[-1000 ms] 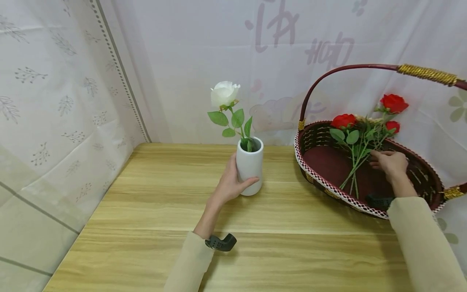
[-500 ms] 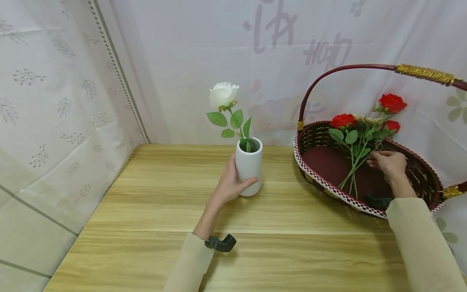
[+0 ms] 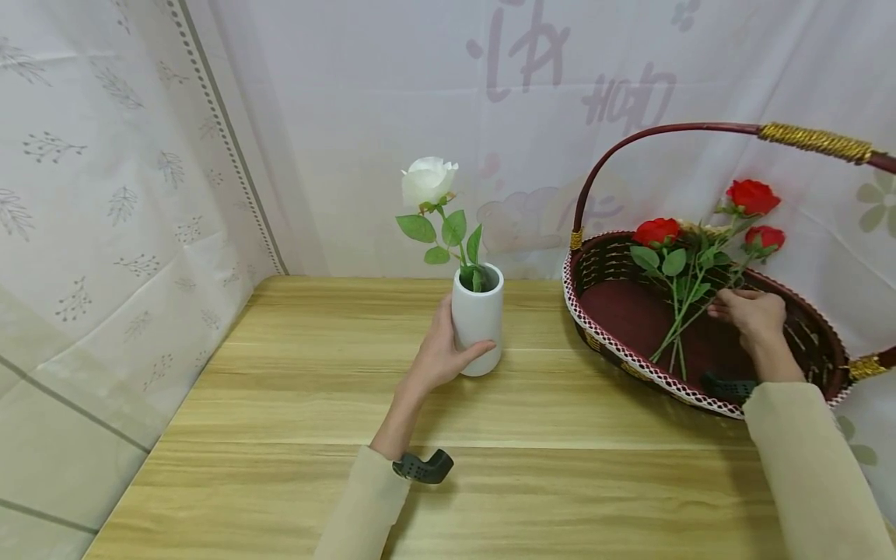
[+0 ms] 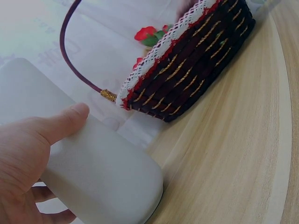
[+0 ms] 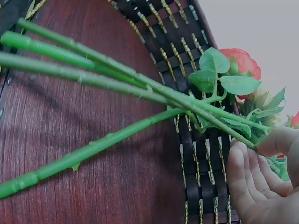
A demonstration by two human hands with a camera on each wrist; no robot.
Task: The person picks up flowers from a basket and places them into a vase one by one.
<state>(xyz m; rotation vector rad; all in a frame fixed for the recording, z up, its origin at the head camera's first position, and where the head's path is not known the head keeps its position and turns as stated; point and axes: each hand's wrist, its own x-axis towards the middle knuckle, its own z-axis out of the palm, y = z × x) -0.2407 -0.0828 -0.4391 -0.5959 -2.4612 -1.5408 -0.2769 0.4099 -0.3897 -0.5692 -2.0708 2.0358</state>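
My left hand (image 3: 442, 350) grips a white cylindrical vase (image 3: 479, 323) upright on the table, thumb across its front. A white rose (image 3: 428, 183) with green leaves stands in the vase, leaning left. At the right, my right hand (image 3: 756, 317) reaches into a dark woven basket (image 3: 623, 307). There it pinches a green stem (image 5: 219, 122) between thumb and fingers, seen close in the right wrist view. Red roses lie in the basket with crossed stems: one at the left (image 3: 658, 232), one at the upper right (image 3: 752, 197), and a lower right rose (image 3: 764, 239).
The basket's tall arched handle (image 3: 672, 131), wrapped in gold cord, rises over the flowers. White lace trims the basket's rim. Both stand on a wooden table (image 3: 336, 389), with a printed white curtain (image 3: 350, 140) behind and another at the left.
The lower right red rose has shifted right and tilted, with my right hand moving slightly right. My left hand and the vase have stayed in place.
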